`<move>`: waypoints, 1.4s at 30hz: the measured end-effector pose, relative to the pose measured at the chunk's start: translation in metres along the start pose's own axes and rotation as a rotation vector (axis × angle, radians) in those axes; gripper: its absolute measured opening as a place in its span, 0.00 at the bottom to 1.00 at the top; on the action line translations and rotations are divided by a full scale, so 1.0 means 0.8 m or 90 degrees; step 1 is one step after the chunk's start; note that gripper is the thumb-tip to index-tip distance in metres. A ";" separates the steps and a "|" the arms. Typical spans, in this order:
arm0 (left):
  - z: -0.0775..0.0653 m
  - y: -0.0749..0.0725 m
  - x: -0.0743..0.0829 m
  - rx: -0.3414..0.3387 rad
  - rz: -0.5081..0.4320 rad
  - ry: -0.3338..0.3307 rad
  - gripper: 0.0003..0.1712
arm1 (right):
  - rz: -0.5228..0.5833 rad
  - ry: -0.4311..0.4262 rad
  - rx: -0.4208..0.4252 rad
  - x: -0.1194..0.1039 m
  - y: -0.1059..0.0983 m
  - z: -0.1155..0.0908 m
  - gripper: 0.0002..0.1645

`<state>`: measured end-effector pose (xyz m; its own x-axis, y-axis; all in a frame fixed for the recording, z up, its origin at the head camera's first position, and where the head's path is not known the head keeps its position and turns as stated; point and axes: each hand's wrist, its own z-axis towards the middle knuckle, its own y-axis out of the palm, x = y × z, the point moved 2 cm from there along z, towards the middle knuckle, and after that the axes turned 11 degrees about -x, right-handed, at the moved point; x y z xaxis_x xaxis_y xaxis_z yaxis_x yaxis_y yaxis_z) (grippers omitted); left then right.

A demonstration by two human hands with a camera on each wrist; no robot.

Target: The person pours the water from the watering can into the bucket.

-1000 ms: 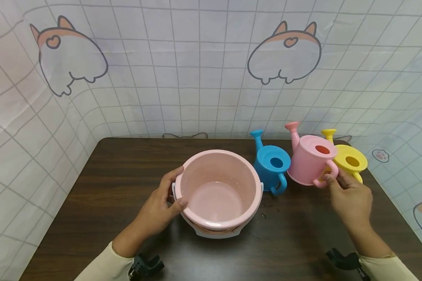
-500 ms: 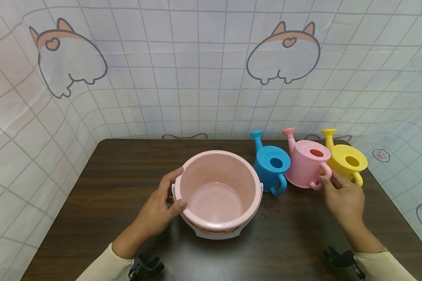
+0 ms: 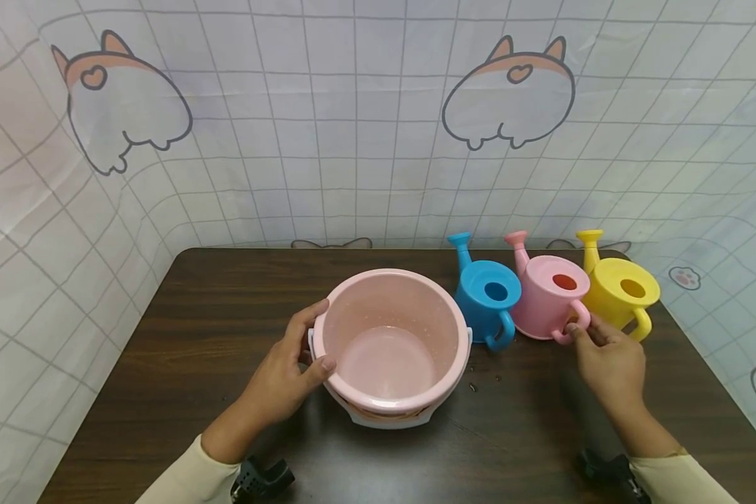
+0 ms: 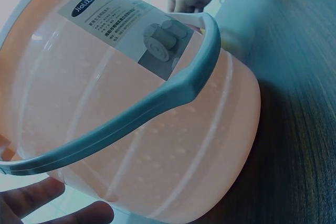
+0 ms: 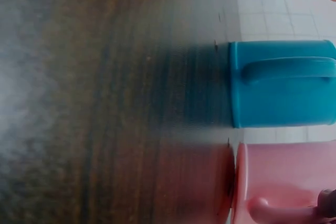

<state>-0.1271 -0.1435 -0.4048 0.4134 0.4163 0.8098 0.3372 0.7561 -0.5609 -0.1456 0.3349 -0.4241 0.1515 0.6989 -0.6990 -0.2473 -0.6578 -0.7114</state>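
A pink bucket [image 3: 387, 350] stands upright on the table, and its inside looks bare apart from small drops on the wall. My left hand [image 3: 283, 367] grips its left rim, thumb over the edge. In the left wrist view the bucket's handle [image 4: 152, 109] hangs down in front of a printed label [image 4: 126, 27]. At the right, my right hand [image 3: 611, 364] pinches the handle of a pink watering can [image 3: 544, 301], which rests on the table. A blue watering can [image 3: 484, 297] stands to its left and a yellow watering can [image 3: 620, 290] to its right.
The dark wooden table [image 3: 227, 315] ends in front of a white grid-patterned sheet [image 3: 353, 140] with cartoon prints. Small water drops [image 3: 472, 387] lie on the tabletop right of the bucket.
My right hand has lowered the pink watering can onto the table and shifted it left, between the blue and yellow cans. My left hand and the bucket have not moved.
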 end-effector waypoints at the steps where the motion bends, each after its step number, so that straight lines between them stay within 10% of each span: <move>1: 0.000 0.000 0.000 0.000 0.000 -0.001 0.43 | -0.003 0.001 -0.001 0.001 0.000 -0.001 0.30; 19: -0.001 -0.001 0.002 -0.001 -0.002 -0.006 0.43 | -0.032 -0.004 -0.045 0.003 0.004 -0.008 0.33; 32: 0.000 0.000 0.002 0.002 0.003 -0.002 0.43 | 0.005 0.064 0.118 0.002 -0.052 -0.011 0.36; 42: 0.000 0.000 0.001 0.002 -0.006 0.029 0.43 | 0.007 0.107 0.069 0.037 -0.073 0.013 0.44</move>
<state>-0.1263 -0.1430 -0.4043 0.4478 0.3855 0.8067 0.3394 0.7614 -0.5523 -0.1367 0.3968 -0.4027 0.3039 0.6289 -0.7156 -0.3502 -0.6248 -0.6978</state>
